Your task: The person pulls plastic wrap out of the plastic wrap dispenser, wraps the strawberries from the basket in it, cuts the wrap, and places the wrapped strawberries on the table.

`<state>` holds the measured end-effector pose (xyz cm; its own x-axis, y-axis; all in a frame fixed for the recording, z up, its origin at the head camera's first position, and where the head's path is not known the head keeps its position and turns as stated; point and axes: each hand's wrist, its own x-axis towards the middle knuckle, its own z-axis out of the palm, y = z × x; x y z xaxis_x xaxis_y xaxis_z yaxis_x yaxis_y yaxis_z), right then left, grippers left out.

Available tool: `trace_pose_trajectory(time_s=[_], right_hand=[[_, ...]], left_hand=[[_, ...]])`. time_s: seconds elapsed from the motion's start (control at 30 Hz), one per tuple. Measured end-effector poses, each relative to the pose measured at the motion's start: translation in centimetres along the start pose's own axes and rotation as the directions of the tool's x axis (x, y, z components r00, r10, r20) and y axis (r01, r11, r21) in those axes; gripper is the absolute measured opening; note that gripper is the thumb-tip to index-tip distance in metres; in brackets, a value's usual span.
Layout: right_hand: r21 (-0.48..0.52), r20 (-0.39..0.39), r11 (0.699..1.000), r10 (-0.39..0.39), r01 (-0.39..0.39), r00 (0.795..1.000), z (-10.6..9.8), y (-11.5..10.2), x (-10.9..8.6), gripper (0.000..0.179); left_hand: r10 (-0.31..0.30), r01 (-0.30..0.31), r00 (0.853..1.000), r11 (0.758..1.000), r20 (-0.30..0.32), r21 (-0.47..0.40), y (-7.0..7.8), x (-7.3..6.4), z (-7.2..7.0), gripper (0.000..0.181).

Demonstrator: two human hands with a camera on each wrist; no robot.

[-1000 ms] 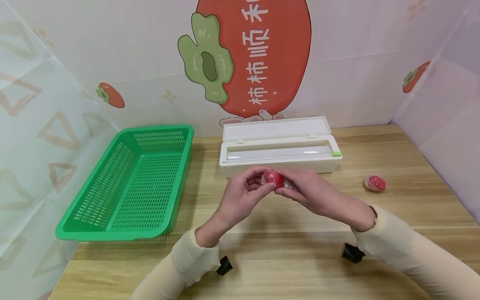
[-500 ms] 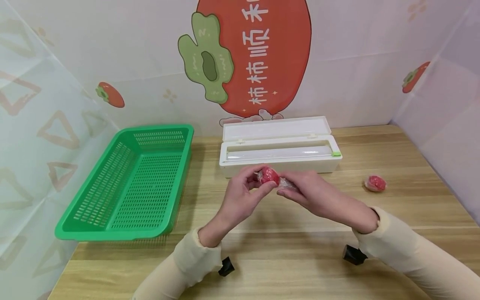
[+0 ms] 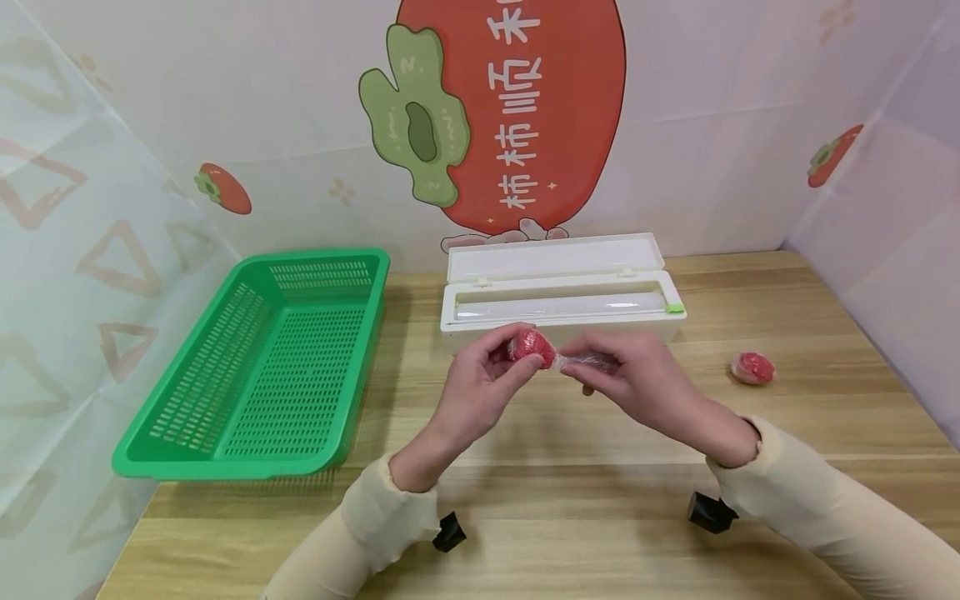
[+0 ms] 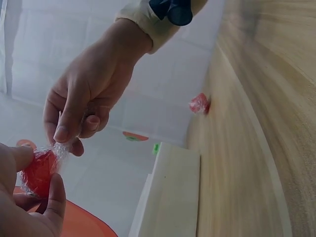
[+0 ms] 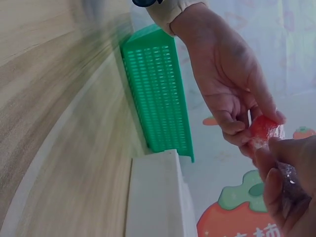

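Observation:
A round red thing (image 3: 532,346) in clear cling film is held up above the table between my hands. My left hand (image 3: 471,390) grips it with thumb and fingers. Off its right side the film runs into a twisted tail (image 3: 600,361), which my right hand (image 3: 648,379) pinches. The left wrist view shows the gathered film (image 4: 60,149) between the red thing and the right fingertips. In the right wrist view, more crumpled film (image 5: 290,180) lies within the right palm. What the red thing is I cannot tell.
A white cling film box (image 3: 645,331) with its lid raised stands behind my hands, a film roll (image 3: 558,307) inside. At left sits a green slotted basket (image 3: 225,471). Another film-wrapped red thing (image 3: 752,367) lies on the wooden table (image 3: 570,517) at right.
The red thing has shifted slightly left and up with my left hand. My right hand has drawn away to the right, and a longer twisted film tail shows between them.

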<state>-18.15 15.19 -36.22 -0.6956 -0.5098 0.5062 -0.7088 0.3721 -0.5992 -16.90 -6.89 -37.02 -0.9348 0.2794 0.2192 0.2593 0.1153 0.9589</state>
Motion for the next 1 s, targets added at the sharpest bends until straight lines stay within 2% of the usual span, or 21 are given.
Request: trace_pose_trajectory(time_s=[0.1,0.2,0.27,0.4,0.57,0.63,0.87,0.93,1.0], right_hand=[[0.080,0.012,0.995,0.063,-0.063,0.998,-0.3,0.2,0.0,0.016],[0.155,0.077,0.977,0.136,-0.146,0.988,-0.7,0.4,0.1,0.014],[0.192,0.126,0.966,0.150,-0.172,0.981,-0.9,0.7,0.2,0.012],[0.272,0.212,0.948,0.107,-0.164,0.971,-1.3,1.3,0.2,0.015],[0.421,0.279,0.889,0.062,-0.180,0.958,-1.5,1.9,0.1,0.015],[0.436,0.280,0.877,0.081,-0.201,0.957,-1.5,2.1,0.1,0.012],[0.392,0.235,0.885,0.166,-0.250,0.958,-1.2,2.2,0.2,0.009],[0.396,0.240,0.871,0.206,-0.289,0.949,-1.0,2.1,0.2,0.010],[0.400,0.251,0.846,0.268,-0.352,0.930,-0.9,2.0,0.2,0.013]], left_hand=[[0.020,-0.020,0.999,1.000,0.026,0.019,0.2,0.0,-0.2,0.039],[0.038,-0.042,0.996,0.998,0.080,0.044,0.2,0.0,-0.4,0.037],[0.040,-0.047,0.992,0.997,0.123,0.054,0.1,0.0,-0.6,0.037],[0.028,-0.045,0.981,0.995,0.192,0.084,0.0,0.0,-0.8,0.039],[0.005,-0.035,0.973,0.992,0.231,0.124,0.3,-0.1,-0.8,0.040],[0.003,-0.031,0.968,0.993,0.249,0.110,0.3,-0.1,-0.7,0.040],[-0.015,0.011,0.951,1.000,0.307,0.015,0.2,-0.1,-0.2,0.045],[-0.018,0.016,0.953,1.000,0.302,0.009,0.2,-0.1,-0.1,0.046],[-0.009,0.002,0.957,1.000,0.289,0.023,0.1,-0.1,-0.1,0.046]])
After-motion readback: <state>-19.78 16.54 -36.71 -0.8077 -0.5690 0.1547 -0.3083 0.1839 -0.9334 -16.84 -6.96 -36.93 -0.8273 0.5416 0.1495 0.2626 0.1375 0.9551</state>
